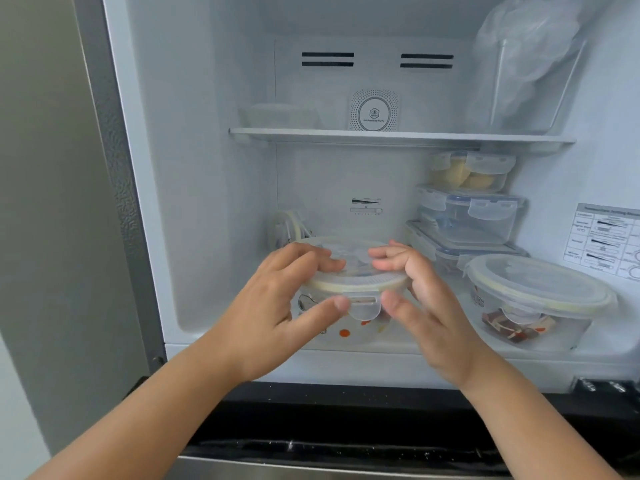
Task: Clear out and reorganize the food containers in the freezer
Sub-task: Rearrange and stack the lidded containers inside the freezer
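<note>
A round glass container (358,292) with a cream-rimmed clip lid and cartoon print stands at the front of the freezer floor. My left hand (277,306) wraps its left side, fingers on the lid and thumb by the front clip. My right hand (426,299) grips its right side the same way. A second round container (540,299) holding brown food sits at the front right. Behind it three rectangular clip-lid boxes are stacked: a flat one (440,245), a blue-sealed one (474,216), and a small one with yellow food (474,171) on top.
A shelf (398,136) splits the compartment; on it are a low frosted tub (280,116), a white round-faced deodoriser (374,110) and a clear bin with plastic bags (533,74). Something partly hidden leans at the back left (289,226). The freezer's front sill (346,362) lies below my hands.
</note>
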The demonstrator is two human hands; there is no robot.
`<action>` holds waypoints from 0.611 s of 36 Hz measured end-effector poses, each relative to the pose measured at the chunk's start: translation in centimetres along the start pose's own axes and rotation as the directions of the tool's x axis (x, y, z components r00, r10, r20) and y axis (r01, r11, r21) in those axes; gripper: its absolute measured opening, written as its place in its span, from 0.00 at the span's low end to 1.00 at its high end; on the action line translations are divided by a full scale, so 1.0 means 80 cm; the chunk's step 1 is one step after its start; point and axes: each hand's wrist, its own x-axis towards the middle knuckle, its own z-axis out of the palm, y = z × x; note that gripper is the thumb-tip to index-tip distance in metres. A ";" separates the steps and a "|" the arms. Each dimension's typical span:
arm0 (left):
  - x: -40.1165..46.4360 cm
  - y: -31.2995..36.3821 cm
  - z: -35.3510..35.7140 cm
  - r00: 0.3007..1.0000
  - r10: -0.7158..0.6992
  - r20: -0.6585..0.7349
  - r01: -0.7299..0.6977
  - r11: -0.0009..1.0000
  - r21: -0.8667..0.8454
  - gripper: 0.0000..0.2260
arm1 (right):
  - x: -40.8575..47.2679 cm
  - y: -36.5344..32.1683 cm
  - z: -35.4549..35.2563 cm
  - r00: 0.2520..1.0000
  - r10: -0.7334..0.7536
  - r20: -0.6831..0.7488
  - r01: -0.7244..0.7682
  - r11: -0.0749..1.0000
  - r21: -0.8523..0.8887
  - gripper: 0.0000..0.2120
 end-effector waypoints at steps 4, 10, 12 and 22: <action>0.003 0.000 0.006 0.998 0.015 -0.055 -0.010 0.995 0.099 0.19 | 0.003 0.000 0.004 0.999 0.020 -0.033 -0.022 0.998 -0.058 0.26; 0.006 -0.006 0.004 0.998 0.034 -0.056 -0.025 0.989 0.149 0.22 | 0.005 0.004 -0.002 1.000 -0.004 -0.013 0.003 0.995 -0.104 0.30; 0.006 -0.007 0.005 0.998 0.041 -0.052 -0.033 0.986 0.161 0.22 | 0.006 0.005 -0.002 1.000 -0.024 -0.014 0.022 0.992 -0.126 0.30; 0.008 -0.007 0.010 0.998 0.045 -0.043 -0.036 0.979 0.199 0.24 | 0.010 0.010 -0.002 0.997 -0.076 0.007 0.076 0.979 -0.187 0.29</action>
